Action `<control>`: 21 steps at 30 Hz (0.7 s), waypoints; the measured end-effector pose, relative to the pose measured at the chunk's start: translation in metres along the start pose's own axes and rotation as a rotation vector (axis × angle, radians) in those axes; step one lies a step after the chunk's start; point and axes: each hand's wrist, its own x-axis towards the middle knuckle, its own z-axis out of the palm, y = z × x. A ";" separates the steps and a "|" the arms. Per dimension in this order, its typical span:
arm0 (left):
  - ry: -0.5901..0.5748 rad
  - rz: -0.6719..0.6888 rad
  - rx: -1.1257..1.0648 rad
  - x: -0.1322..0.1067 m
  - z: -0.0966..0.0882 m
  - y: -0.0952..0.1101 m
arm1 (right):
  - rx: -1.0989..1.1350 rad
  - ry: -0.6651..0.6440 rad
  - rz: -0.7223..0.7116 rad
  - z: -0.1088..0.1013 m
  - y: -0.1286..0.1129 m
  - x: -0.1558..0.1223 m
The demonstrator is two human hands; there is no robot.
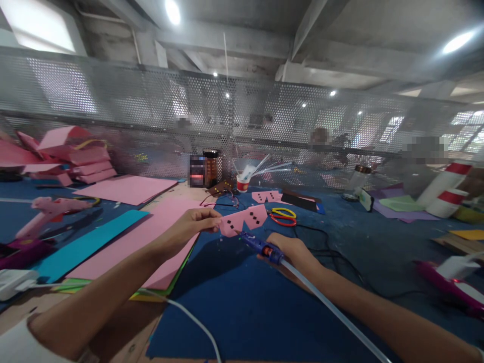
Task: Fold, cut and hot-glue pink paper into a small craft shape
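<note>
Between its thumb and fingers, my left hand (202, 221) pinches the left end of a pink paper cutout (242, 222). The cutout has a notch in its edge and several small black squares on it. My right hand (289, 248) is wrapped round a blue hot glue gun (260, 245), whose nozzle points at the lower edge of the cutout. Whether the tip touches the paper I cannot tell. A long clear glue stick (333, 310) runs out of the gun's back end. Just beyond the cutout lie scissors (283, 217) with red and yellow handles and a second pink cutout (266, 196).
Pink sheets (162, 237) and a blue-green strip (94, 242) lie left, near a pink glue gun (49, 212). A paper cup (243, 182) holds clear sticks before the perforated metal screen (151, 101). Black cables (333, 252) and a white cable (192, 317) cross the table.
</note>
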 end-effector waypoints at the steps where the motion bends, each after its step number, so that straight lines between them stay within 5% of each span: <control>1: -0.002 0.003 0.000 0.000 0.000 0.000 | 0.001 -0.023 0.005 0.000 0.000 0.000; 21: 0.009 0.017 -0.012 0.001 -0.003 -0.004 | -0.007 -0.077 0.013 -0.006 -0.002 0.000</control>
